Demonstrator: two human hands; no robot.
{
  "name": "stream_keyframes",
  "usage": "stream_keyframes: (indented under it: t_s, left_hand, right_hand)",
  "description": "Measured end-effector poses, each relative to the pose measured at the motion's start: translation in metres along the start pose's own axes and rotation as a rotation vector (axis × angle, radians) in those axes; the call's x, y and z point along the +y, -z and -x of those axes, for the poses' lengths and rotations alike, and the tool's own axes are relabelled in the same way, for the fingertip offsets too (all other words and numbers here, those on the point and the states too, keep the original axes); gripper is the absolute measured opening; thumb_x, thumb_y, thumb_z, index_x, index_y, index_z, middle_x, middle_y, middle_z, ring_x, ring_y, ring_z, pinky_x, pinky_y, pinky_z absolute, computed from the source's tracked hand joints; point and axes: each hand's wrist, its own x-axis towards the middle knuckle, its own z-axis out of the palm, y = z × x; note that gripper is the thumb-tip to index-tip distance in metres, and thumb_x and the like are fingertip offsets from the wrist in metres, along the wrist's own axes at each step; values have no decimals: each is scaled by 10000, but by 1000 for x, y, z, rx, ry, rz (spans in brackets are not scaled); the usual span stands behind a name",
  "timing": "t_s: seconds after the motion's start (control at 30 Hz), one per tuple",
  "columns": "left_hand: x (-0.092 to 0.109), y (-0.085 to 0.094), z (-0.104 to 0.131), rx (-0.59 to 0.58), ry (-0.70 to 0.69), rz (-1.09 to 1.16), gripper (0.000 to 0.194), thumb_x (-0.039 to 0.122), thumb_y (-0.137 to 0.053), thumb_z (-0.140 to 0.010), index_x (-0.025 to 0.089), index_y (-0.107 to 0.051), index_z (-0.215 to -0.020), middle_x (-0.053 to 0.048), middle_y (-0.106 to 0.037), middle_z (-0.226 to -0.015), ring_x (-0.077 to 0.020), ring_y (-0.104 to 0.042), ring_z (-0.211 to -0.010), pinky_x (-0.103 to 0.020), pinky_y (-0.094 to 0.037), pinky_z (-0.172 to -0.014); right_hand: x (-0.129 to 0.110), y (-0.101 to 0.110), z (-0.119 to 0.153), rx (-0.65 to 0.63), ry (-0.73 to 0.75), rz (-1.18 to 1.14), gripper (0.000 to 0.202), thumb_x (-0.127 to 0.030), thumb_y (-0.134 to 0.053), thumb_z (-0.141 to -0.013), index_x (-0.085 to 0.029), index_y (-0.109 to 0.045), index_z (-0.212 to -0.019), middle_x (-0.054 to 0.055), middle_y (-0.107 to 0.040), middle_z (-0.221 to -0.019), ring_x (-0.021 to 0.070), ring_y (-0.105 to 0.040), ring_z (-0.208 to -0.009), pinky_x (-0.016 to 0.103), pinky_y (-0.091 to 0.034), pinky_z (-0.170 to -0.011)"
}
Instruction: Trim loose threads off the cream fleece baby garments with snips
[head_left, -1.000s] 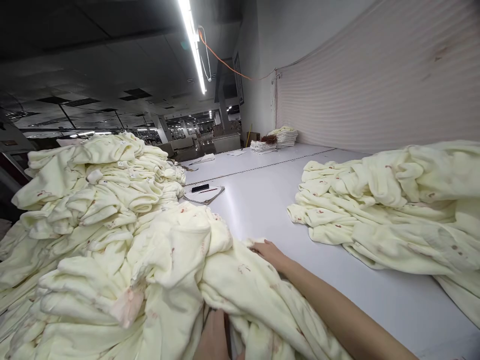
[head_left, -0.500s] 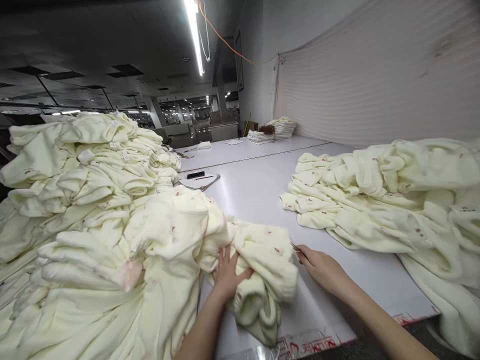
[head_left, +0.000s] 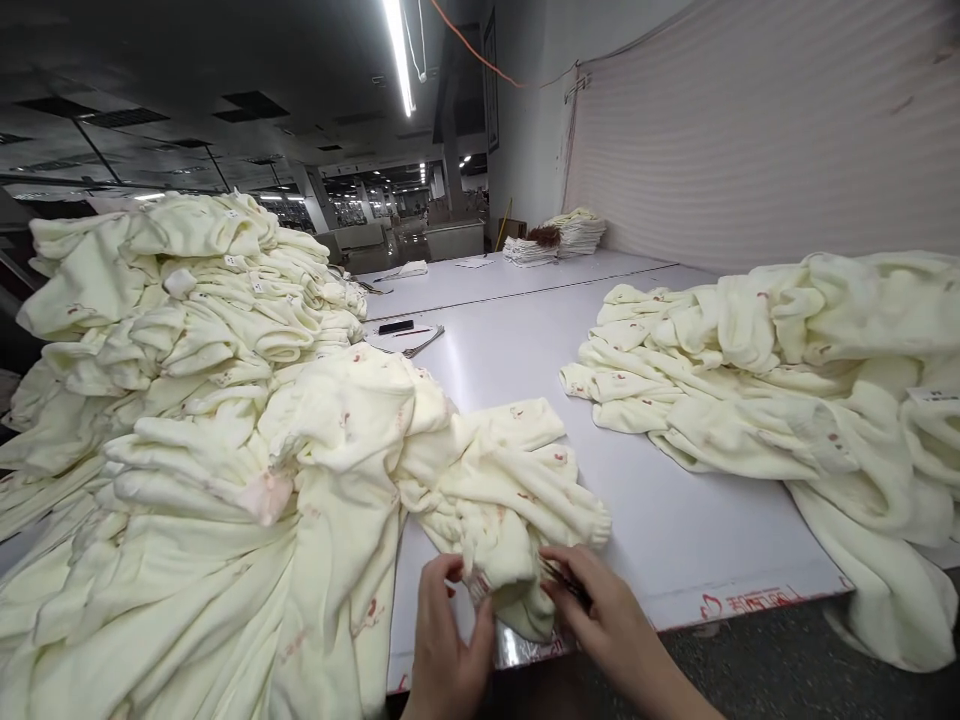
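Note:
A pale yellow fleece garment with small reddish prints lies bunched at the table's front edge, joined to the large heap on the left. My left hand pinches its near edge beside a small printed label. On the right side of the same bunch is my right hand, its fingers closed round a small dark metal tool, which looks like thread snips. The tool's tip is against the cloth and partly hidden by the fingers.
A tall heap of similar garments rises on the left. Another pile hangs over the table's right edge. On the white table are a black object, papers, and folded stacks at the back.
Both hands have moved to the near edge of the garment. My left hand has gone from spread on the cloth to pinching it; my right hand has moved left with the tool, reaching the cloth.

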Motion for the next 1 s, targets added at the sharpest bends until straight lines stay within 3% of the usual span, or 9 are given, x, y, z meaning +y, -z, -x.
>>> stream_keyframes:
  t_s: [0.1,0.2,0.3,0.4,0.5,0.63,0.73,0.83,1.0]
  left_hand:
    - [11,-2,2,-53,-100,-41,478,187,-536,-804,175,-422,-1268,-158,-480,-1226,-278,-464,-1145,-434,-420,-933]
    - [22,3,-17,-198,-59,40,400,127,-463,-814,211,-550,-1196,-114,-571,-1155,-257,-504,-1087,-428,-384,-955]
    - [28,15,-33,-405,185,347,246,238,-511,-824,185,-660,-1013,-78,-660,-951,-237,-573,-920,-358,-437,-840]
    - [26,23,-36,-497,529,809,296,371,-548,-830,143,-685,-961,-68,-691,-879,-230,-597,-874,-321,-452,-785]
    - [20,26,-32,-443,687,1150,320,352,-578,-826,114,-681,-1012,-88,-697,-966,-242,-585,-974,-337,-429,-877]
    - [16,27,-28,-336,715,1319,305,308,-573,-838,104,-677,-1040,-104,-676,-1067,-250,-553,-1079,-372,-372,-991]
    - [17,28,-26,-332,722,1354,297,295,-579,-839,105,-677,-1046,-109,-668,-1100,-254,-544,-1109,-384,-354,-1021]
    - [20,27,-25,-343,736,1362,303,293,-591,-832,104,-676,-1053,-110,-674,-1094,-257,-546,-1115,-386,-358,-1025]
    - [25,24,-25,-344,729,1375,300,292,-597,-829,93,-681,-1038,-112,-685,-1064,-259,-562,-1092,-381,-382,-1001]
  right_hand:
    - [-11,-22,-3,4,-79,-64,240,-236,-553,-798,-218,-594,-1033,58,-647,-938,217,-616,-867,329,-516,-762]
    - [-18,-37,-6,46,-78,-117,224,-194,-499,-796,-212,-581,-1004,65,-643,-967,220,-608,-910,329,-507,-770]
    - [-21,-46,-7,163,-59,-65,235,-204,-471,-797,-209,-545,-1020,73,-617,-976,225,-601,-894,314,-503,-697]
    - [-25,-49,-14,263,-97,4,174,-254,-479,-812,-207,-521,-974,67,-599,-945,219,-589,-841,306,-485,-656]
    - [-31,-48,-21,267,-122,28,105,-304,-501,-820,-211,-496,-868,36,-592,-831,198,-572,-746,291,-464,-621]
    - [-43,-35,-18,122,-43,70,151,-341,-512,-846,-217,-492,-763,18,-569,-753,185,-558,-699,269,-451,-582]
    - [-50,-20,-9,-2,37,81,144,-338,-528,-856,-225,-579,-929,45,-608,-881,194,-594,-786,272,-489,-625]
    - [-52,-10,-2,-2,157,160,265,-309,-513,-871,-244,-592,-1116,69,-626,-990,211,-613,-878,300,-515,-702]
    - [-50,-4,-3,12,292,262,268,-289,-494,-888,-248,-639,-1111,78,-659,-997,221,-621,-897,339,-522,-762]
